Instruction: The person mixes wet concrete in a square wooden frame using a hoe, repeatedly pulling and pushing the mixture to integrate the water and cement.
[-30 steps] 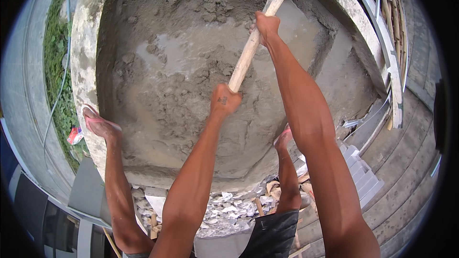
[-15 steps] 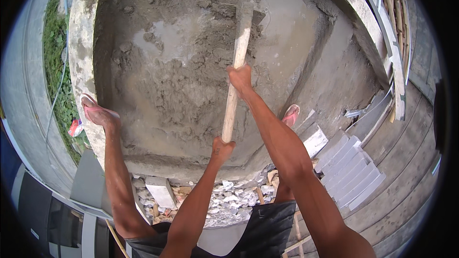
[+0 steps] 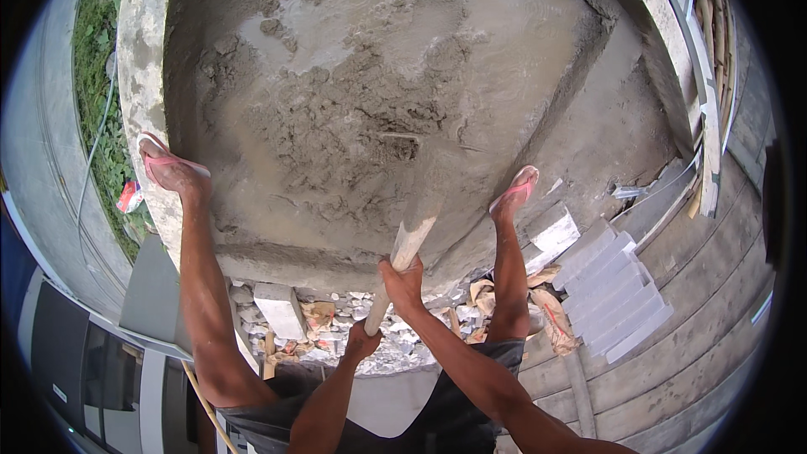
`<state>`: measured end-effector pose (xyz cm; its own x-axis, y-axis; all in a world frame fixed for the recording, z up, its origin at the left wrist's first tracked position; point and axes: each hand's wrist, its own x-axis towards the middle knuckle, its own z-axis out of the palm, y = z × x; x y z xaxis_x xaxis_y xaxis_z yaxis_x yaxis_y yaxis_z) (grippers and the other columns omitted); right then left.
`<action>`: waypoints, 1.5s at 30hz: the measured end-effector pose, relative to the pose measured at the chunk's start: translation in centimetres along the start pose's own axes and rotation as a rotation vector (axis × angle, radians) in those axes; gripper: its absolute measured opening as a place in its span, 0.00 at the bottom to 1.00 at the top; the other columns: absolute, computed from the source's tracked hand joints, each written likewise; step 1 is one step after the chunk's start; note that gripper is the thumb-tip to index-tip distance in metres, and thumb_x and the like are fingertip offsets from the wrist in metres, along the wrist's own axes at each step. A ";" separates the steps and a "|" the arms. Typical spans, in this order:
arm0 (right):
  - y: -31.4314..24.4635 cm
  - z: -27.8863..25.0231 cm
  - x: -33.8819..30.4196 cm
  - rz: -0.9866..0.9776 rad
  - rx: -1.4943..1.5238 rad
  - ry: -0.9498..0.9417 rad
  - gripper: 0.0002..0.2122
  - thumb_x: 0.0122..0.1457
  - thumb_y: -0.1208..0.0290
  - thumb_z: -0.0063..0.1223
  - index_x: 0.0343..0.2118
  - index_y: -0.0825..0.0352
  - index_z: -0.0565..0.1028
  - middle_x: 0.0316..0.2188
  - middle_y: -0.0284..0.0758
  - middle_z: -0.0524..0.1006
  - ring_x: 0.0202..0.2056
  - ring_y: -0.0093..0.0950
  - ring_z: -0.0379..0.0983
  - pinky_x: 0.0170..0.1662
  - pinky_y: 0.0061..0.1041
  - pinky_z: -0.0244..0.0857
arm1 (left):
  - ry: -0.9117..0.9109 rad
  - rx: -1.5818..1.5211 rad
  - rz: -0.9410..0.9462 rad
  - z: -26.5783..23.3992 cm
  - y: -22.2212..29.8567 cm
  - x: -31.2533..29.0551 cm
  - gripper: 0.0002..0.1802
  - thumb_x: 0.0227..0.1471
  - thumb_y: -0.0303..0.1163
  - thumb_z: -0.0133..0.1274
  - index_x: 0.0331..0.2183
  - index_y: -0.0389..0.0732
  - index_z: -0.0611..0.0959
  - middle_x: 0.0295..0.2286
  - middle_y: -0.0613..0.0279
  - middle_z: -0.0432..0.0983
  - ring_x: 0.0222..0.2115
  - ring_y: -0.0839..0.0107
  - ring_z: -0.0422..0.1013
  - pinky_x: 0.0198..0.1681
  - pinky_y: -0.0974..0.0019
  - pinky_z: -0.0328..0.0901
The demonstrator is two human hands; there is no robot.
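Both my hands are wrapped round the wooden handle of a hoe (image 3: 409, 242). My left hand (image 3: 361, 340) is closed at the butt end. Further up the shaft, my right hand (image 3: 402, 282) is closed too. Grey wet mortar coats the upper part of the handle. The hoe's head lies mostly buried in the wet mortar (image 3: 336, 122), with only a thin edge showing. Lumpy in the middle, the mortar has watery patches at the upper left and right. It fills a walled pit in front of me.
My left foot, in a pink sandal (image 3: 175, 170), stands on the concrete wall (image 3: 141, 59); my right foot (image 3: 514, 189) is on the pit's right edge. Rubble (image 3: 395, 349) and a white block (image 3: 280, 311) lie below. Stacked grey slabs (image 3: 618, 290) stand right, near wooden poles (image 3: 714, 42).
The hoe has been drawn toward me through the mortar, and its head has sunk in. Both hands have come closer to my body and nearer each other, still gripping the handle.
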<state>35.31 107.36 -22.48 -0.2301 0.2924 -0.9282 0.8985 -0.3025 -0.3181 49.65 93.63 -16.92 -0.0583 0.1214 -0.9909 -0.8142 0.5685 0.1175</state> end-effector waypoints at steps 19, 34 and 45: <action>-5.5 4.6 12.4 0.225 0.045 0.034 0.07 0.53 0.78 0.54 0.32 0.70 0.67 0.19 0.33 0.68 0.15 0.24 0.65 0.18 0.28 0.62 | 0.195 0.139 -0.214 -5.2 9.6 2.1 0.15 0.41 0.33 0.56 0.32 0.33 0.84 0.28 0.37 0.79 0.35 0.41 0.77 0.37 0.48 0.71; -31.2 1.2 16.9 -0.506 0.330 0.020 0.09 0.51 0.83 0.48 0.36 0.68 0.65 0.20 0.33 0.66 0.17 0.25 0.63 0.20 0.26 0.60 | 0.212 -0.006 0.429 -9.6 29.9 14.1 0.18 0.42 0.27 0.54 0.39 0.34 0.83 0.31 0.39 0.80 0.35 0.44 0.77 0.37 0.54 0.70; -46.0 3.9 35.9 -0.612 0.101 0.160 0.18 0.52 0.77 0.54 0.41 0.86 0.65 0.23 0.46 0.74 0.17 0.32 0.72 0.19 0.35 0.68 | 0.296 0.085 0.484 -15.4 45.9 26.5 0.19 0.41 0.31 0.55 0.37 0.31 0.83 0.32 0.38 0.80 0.35 0.45 0.78 0.39 0.51 0.69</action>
<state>-15.77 128.23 -41.89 -0.6245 0.5689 -0.5351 0.5810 -0.1195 -0.8051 1.83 110.43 -38.79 -0.5819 0.1580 -0.7977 -0.6063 0.5695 0.5551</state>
